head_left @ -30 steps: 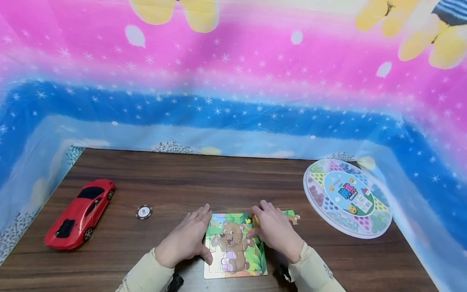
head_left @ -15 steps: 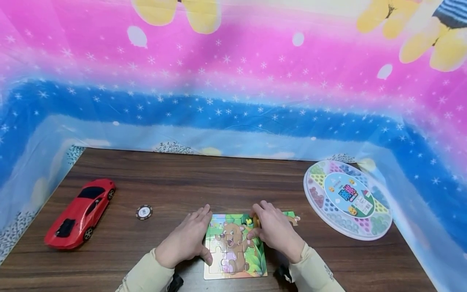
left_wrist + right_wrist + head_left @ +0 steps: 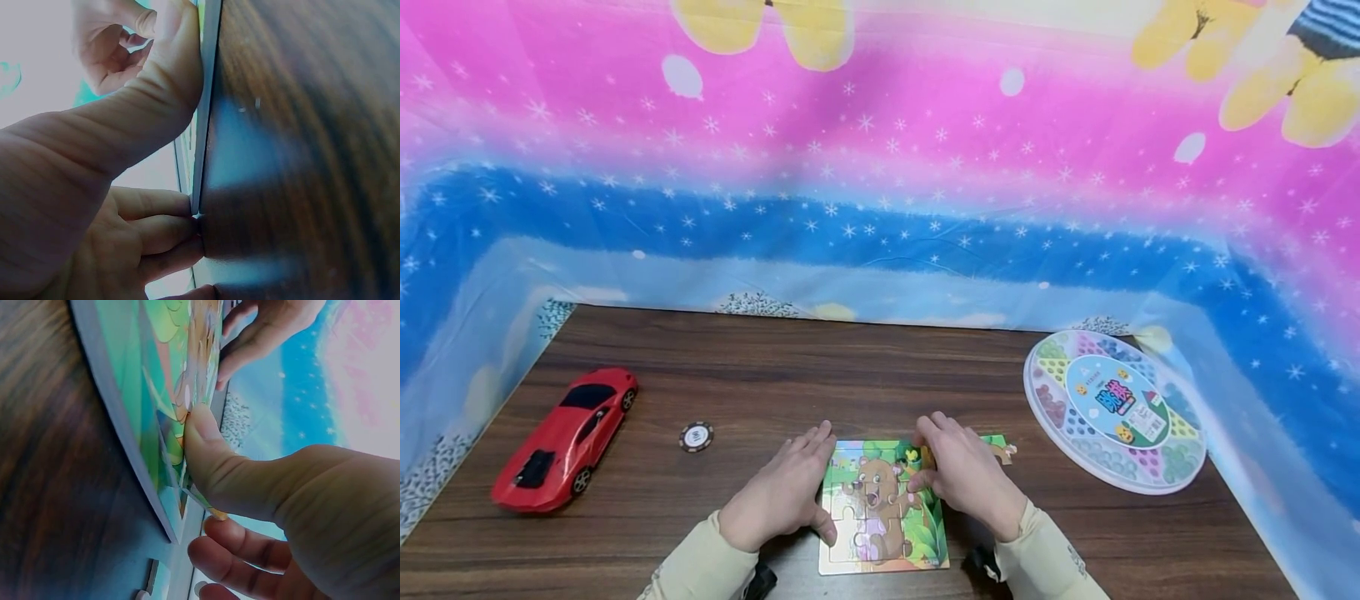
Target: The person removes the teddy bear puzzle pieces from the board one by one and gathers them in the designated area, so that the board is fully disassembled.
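Note:
A jigsaw puzzle [image 3: 880,508] of a brown bear on green leaves lies flat in its tray, near the front of the table. Along its left edge rests my left hand [image 3: 778,492], fingers extended and thumb on the lower left part of the picture. At the upper right corner my right hand [image 3: 970,471] pinches a puzzle piece [image 3: 199,499] between thumb and finger; it looks tilted up from the tray, and the hand mostly hides it. Just beyond the right hand, a loose green and brown puzzle piece [image 3: 1002,448] lies on the table, partly covered.
A red toy car [image 3: 567,442] stands at the left, with a black and white poker chip [image 3: 696,436] beside it. On the right lies a round Chinese checkers box [image 3: 1116,408]. A colourful cloth [image 3: 880,225] hangs around the wooden table [image 3: 820,367].

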{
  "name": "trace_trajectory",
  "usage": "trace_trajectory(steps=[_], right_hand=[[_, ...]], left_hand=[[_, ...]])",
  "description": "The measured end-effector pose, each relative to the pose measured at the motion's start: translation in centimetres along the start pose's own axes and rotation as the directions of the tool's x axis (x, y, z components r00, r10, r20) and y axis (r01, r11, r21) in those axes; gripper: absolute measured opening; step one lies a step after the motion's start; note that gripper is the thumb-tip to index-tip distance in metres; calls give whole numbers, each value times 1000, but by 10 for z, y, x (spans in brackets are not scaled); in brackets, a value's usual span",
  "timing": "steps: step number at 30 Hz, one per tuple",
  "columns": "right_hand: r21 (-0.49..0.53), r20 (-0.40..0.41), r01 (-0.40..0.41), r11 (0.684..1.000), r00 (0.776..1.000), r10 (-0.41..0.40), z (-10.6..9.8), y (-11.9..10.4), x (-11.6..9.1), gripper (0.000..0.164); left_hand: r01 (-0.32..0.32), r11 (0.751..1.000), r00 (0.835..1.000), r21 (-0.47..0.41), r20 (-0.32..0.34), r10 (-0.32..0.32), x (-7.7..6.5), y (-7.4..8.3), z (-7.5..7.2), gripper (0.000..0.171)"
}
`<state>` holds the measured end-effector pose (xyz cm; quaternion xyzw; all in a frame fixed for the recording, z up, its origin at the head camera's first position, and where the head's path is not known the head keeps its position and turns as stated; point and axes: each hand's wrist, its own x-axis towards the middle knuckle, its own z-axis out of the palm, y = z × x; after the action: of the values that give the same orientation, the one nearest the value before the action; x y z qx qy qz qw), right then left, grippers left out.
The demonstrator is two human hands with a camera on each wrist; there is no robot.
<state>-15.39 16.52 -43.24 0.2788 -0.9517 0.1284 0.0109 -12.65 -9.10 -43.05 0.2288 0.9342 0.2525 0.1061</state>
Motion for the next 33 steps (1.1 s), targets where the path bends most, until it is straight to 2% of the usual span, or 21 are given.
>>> trace_trajectory(steps=[4,12,16,19,20,23,26,29,33], right_hand=[[62,7,-4,998,1000,4,-2,-2,0,39],[198,56,0,980,998,-11,-3,-8,0,28],[355,43,-1,935,999,-15,-7,-5,-3,23],[471,-25,-2,882,1000,16,-14,3,-6,23],[482,-62,-4,876,997,39,-17,8,-8,23],[465,-147,-57,883,979,141,-31,29,-17,24],[388,-172,-150,909,958,231,-45,57,-28,23],[311,-116,-259,914,944,307,-55,83,-40,21],[278,-8,-355,892,928,372,-60,105,-53,19]], left_hand=[[4,1000,1000,-3,4,-4,0,0,0,119],[5,1000,1000,4,15,-5,0,0,0,119],[7,1000,1000,1,26,-7,1,-1,1,119],[5,1000,1000,-9,23,-4,1,-1,1,119],[5,1000,1000,-12,24,-5,1,-1,1,119],[9,1000,1000,-15,19,-9,0,-1,1,119],[15,1000,1000,-16,13,-15,-1,-1,0,119],[13,1000,1000,-20,11,-13,-1,0,-1,119],[9,1000,1000,-24,17,-8,-1,2,-1,118]])
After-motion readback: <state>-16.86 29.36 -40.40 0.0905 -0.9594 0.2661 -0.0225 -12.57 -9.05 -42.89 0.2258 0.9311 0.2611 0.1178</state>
